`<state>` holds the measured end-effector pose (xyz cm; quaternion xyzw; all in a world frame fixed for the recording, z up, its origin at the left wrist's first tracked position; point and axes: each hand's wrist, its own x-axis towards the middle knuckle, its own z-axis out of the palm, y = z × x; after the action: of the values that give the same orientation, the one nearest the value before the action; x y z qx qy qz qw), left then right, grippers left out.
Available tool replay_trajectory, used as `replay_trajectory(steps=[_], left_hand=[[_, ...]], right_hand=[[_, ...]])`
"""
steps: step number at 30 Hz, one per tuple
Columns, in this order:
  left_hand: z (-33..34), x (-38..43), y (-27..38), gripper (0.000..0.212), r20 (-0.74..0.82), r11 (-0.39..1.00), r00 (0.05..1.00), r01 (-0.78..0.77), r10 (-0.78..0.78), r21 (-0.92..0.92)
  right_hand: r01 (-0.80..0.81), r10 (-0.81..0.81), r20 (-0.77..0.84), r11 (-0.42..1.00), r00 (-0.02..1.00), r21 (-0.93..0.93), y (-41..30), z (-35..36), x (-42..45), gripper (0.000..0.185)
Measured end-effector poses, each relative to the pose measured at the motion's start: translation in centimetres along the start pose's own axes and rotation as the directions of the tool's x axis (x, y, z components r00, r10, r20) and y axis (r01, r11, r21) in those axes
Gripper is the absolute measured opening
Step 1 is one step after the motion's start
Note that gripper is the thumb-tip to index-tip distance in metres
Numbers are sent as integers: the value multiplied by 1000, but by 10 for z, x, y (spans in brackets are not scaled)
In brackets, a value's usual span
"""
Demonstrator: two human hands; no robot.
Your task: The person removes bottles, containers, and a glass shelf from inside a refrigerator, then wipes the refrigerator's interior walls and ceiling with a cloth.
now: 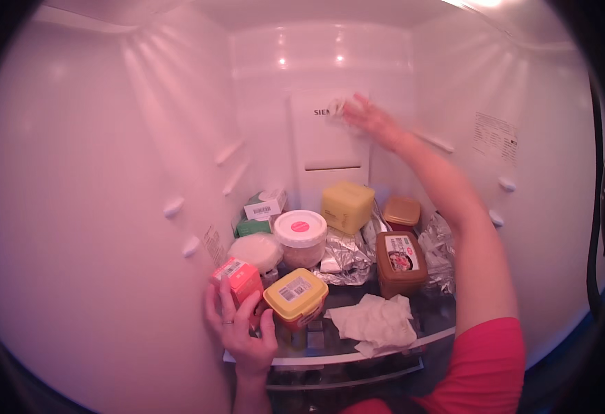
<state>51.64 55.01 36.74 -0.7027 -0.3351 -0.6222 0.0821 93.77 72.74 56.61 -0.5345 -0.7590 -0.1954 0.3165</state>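
Observation:
Inside a refrigerator, my right hand (372, 121) is raised to the back wall and presses a crumpled white cloth or tissue (337, 108) against the panel; the hand is somewhat blurred. My left hand (245, 331) is low at the left, its fingers around a red carton (240, 282) at the shelf's front left. Beside it stands a red tub with a yellow lid (295, 292). A crumpled white paper towel (377, 323) lies on the shelf's front part, in front of a brown plastic tub (401, 261).
Farther back stand a white-lidded round tub (301, 233), a yellow container (348, 207), foil-wrapped packages (345, 253), green-and-white boxes (265, 204) and a tan-lidded tub (402, 212). The glass shelf has a pale front edge (333, 359). Shelf supports (174, 207) jut from both side walls.

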Motion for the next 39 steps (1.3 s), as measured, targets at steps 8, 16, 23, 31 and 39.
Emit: replay_trajectory(steps=[8,16,23,31,39], left_hand=[[3,-4,9,25,-28,987,987,-157,156,-32],[-1,-7,9,24,-65,983,981,-186,184,-11],[0,-1,-1,31,-127,982,973,-189,190,23],[-7,-2,0,48,-199,983,974,-134,107,-129],[-24,-12,31,81,61,356,969,146,-239,-923]], right_hand=[[187,-163,277,980,947,-61,3,-31,15,40],[427,-337,262,732,904,-531,-56,-1,0,37],[-49,161,-232,904,959,425,-143,-30,47,42],[49,127,11,-464,992,885,-256,-53,4,32],[89,216,-20,-315,976,945,-364,-44,-141,33]])
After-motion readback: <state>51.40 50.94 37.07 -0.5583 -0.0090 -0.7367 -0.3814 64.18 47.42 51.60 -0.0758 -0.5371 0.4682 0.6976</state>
